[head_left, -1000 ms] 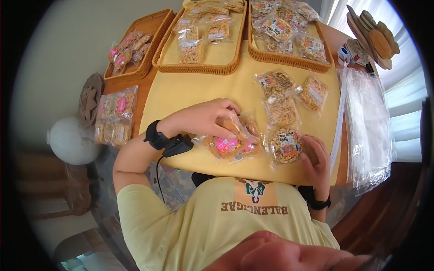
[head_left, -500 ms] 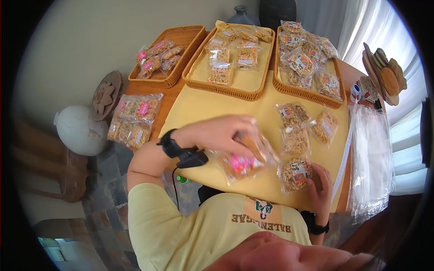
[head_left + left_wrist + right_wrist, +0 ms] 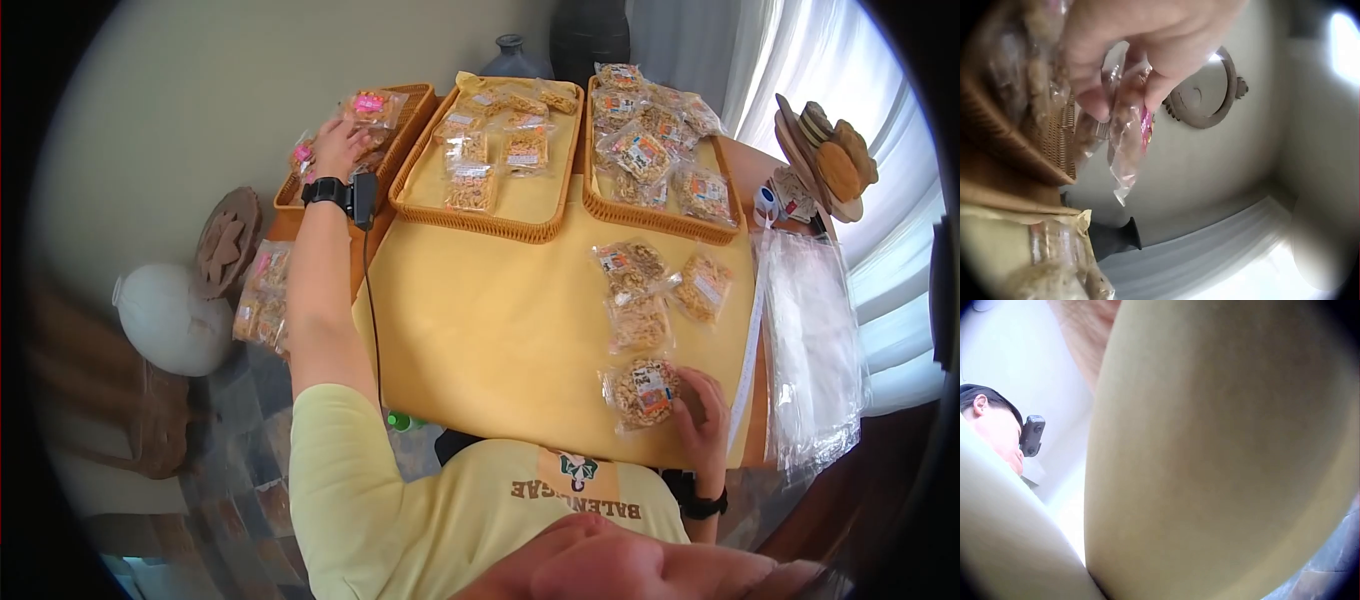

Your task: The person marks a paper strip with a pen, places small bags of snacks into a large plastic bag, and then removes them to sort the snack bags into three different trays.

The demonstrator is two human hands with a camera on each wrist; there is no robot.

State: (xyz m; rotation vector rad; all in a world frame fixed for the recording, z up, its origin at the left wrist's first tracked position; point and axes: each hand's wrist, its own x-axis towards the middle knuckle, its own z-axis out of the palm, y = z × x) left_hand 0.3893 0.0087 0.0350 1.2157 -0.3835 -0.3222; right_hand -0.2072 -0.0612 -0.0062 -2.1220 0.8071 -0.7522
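Observation:
In the head view my left hand is over the far-left wicker basket. Its thumb and fingers pinch clear snack packets, among them a pink-labelled packet, seen edge-on in the left wrist view. More such packets lie in the basket, partly hidden by the hand. My right hand rests on the yellow cloth, fingertips at the right edge of a round nut-snack packet. Above that packet lie a nutty snack packet, a paler one and another at an angle.
A middle basket and a right basket hold several snack packets. Behind my left arm lies a filled multi-pack. Clear plastic bags and a white measuring strip line the right table edge. A cable hangs from the left wrist camera.
My left hand lifted the pink-labelled packets off the cloth before me and carried them up and left to the far-left basket. The right hand stays beside the round packet.

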